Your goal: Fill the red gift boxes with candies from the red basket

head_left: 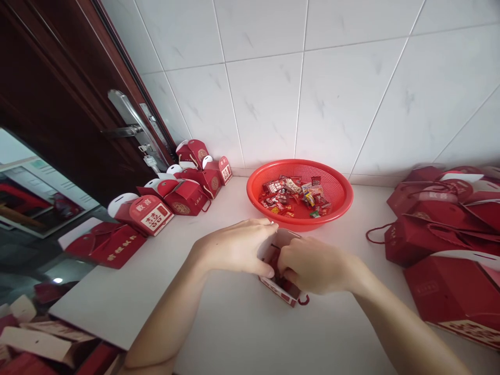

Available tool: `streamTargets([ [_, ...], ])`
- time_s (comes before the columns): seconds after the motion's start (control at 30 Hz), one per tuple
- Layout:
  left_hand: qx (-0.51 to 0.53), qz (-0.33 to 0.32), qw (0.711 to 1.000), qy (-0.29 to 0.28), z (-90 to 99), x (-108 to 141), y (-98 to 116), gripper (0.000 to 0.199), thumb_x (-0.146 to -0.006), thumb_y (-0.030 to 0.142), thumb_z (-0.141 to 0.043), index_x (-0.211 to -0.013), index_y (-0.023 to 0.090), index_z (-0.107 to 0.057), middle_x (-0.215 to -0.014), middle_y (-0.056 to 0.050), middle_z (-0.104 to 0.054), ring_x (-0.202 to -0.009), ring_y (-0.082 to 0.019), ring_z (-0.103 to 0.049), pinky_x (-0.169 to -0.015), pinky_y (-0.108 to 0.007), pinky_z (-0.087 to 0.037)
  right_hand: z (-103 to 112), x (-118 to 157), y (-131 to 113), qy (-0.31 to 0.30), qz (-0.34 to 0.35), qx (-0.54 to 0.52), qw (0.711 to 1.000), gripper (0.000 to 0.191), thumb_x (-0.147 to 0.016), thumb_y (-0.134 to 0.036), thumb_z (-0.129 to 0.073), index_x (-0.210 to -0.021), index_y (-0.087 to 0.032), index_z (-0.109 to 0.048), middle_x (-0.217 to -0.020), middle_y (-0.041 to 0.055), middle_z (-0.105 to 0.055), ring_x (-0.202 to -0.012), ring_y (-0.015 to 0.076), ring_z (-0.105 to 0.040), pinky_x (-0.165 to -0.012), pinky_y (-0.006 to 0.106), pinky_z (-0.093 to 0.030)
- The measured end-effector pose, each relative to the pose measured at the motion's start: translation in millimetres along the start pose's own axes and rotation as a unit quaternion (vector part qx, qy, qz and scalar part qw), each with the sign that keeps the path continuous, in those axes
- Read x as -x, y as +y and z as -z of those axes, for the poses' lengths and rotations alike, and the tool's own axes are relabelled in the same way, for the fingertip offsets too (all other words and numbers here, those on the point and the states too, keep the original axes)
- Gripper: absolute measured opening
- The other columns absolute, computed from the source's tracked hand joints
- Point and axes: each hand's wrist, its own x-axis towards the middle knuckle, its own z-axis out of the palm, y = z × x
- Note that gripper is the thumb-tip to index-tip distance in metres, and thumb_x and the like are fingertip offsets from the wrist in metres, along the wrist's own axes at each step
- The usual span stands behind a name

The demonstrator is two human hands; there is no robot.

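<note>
A small open red gift box [278,291] stands on the white table in front of me, a red cord loop showing at its near right corner. My left hand [236,247] grips the box along its left side, thumb over the rim. Reaching into the box's opening is my right hand [314,264], with its fingers curled; whatever they hold is hidden. Some red contents show dimly inside. Just behind the box sits a red plastic basket [346,208], holding wrapped candies [291,190] of several kinds.
Closed red gift boxes [187,197] line the table's left edge. More red boxes [449,281] crowd the right side. Unfolded boxes [42,338] lie at lower left, below the table edge. A tiled wall [265,104] rises behind; a dark door [78,78] stands at left.
</note>
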Motion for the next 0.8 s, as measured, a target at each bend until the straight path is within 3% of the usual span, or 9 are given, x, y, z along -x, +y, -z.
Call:
streamTargets([
  [0.2, -0.008, 0.003, 1.0, -0.002, -1.4, 2, 0, 0.04, -0.072, 0.035, -0.074, -0.108, 0.024, -0.063, -0.111, -0.004, -0.067, -0.107, -0.028, -0.064, -0.086, -0.032, -0.048, 0, 5, 4, -0.01, -0.012, 0.031, 0.999, 0.031, -0.087, -0.011, -0.049, -0.065, -0.016, -0.071, -0.065, 0.0055, -0.067, -0.055, 0.0149, -0.053, -0.048, 0.028, -0.026],
  [0.4, -0.039, 0.039, 0.998, -0.008, -0.2, 5, 3, 0.048, -0.074, 0.039, -0.073, -0.117, 0.023, -0.062, -0.122, -0.006, -0.067, -0.12, -0.03, -0.06, -0.093, -0.033, -0.048, 15, 19, 10, -0.004, 0.029, -0.071, 0.997, 0.025, -0.09, -0.015, -0.05, -0.077, -0.017, -0.071, -0.078, 0.0036, -0.072, -0.063, 0.0139, -0.06, -0.052, 0.024, -0.034],
  [0.5, -0.045, 0.047, 0.998, -0.013, -0.5, 5, 3, 0.047, -0.076, 0.042, -0.071, -0.117, 0.021, -0.062, -0.128, -0.008, -0.065, -0.125, -0.032, -0.058, -0.095, -0.035, -0.048, 25, 34, 16, 0.039, 0.043, -0.101, 0.993, 0.017, -0.09, -0.017, -0.054, -0.089, -0.019, -0.071, -0.076, 0.0015, -0.071, -0.063, 0.015, -0.06, -0.056, 0.024, -0.038],
  [0.63, -0.046, 0.055, 0.997, -0.016, -1.4, 6, 2, 0.048, -0.076, 0.046, -0.068, -0.117, 0.021, -0.062, -0.134, -0.009, -0.063, -0.129, -0.034, -0.055, -0.096, -0.035, -0.049, 28, 48, 25, 0.116, 0.045, -0.091, 0.988, 0.018, -0.09, -0.018, -0.057, -0.1, -0.024, -0.071, -0.087, 0.0021, -0.073, -0.074, 0.0179, -0.064, -0.065, 0.026, -0.044],
  [0.8, -0.05, 0.049, 0.998, -0.008, -2.3, 6, 1, 0.055, -0.076, 0.045, -0.069, -0.125, 0.022, -0.059, -0.137, -0.009, -0.062, -0.13, -0.033, -0.055, -0.098, -0.035, -0.049, 25, 49, 30, 0.139, -0.002, -0.062, 0.988, 0.026, -0.085, -0.021, -0.063, -0.11, -0.025, -0.071, -0.098, 0.0052, -0.074, -0.085, 0.0222, -0.066, -0.068, 0.027, -0.046],
])
